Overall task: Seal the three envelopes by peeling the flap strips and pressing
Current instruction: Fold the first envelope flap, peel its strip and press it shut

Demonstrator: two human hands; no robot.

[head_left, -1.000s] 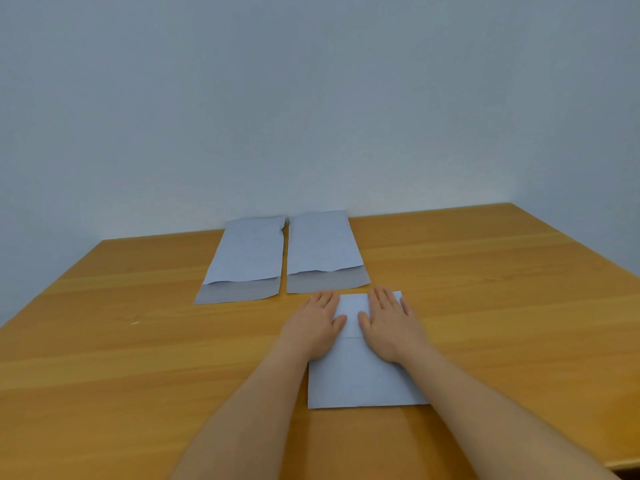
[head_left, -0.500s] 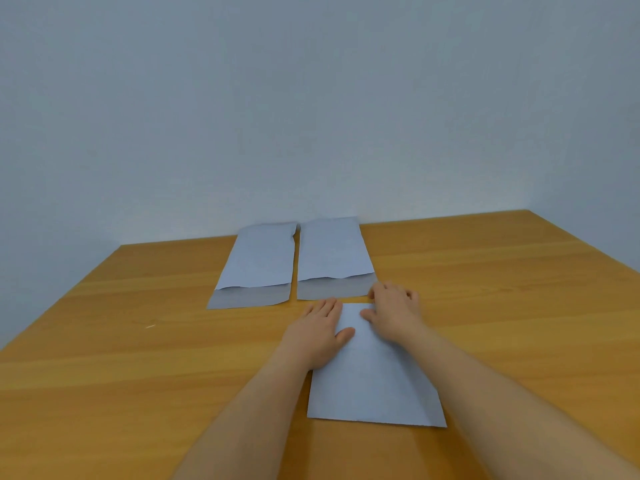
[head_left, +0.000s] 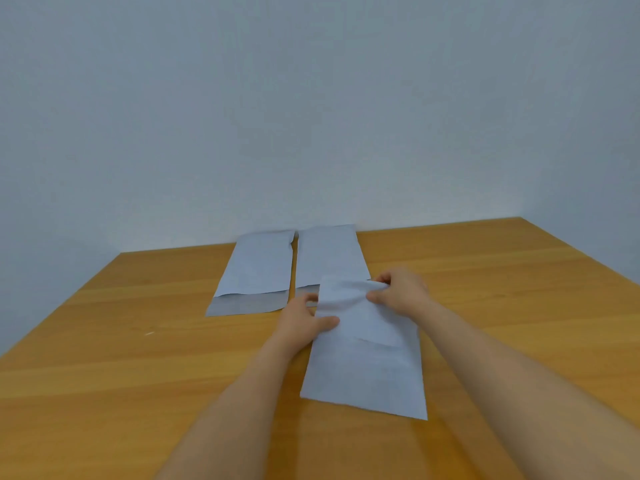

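Three pale blue-white envelopes are on the wooden table (head_left: 138,393). The near envelope (head_left: 367,355) is lifted at its far end and tilted, its near edge resting on the wood. My right hand (head_left: 398,289) pinches its far right corner between thumb and fingers. My left hand (head_left: 304,323) grips its left edge, thumb on top. Two more envelopes lie flat at the back, the left envelope (head_left: 256,268) and the right envelope (head_left: 329,254), each with a darker open flap toward me. The raised envelope hides part of the right one's flap.
A plain pale wall rises right behind the table's far edge. A tiny white speck (head_left: 149,333) lies on the wood at the left. Bare wood surrounds the envelopes on both sides.
Both hands went from pressing flat on the near envelope to gripping it. Its far end has come up off the table and shifted toward the back right envelope.
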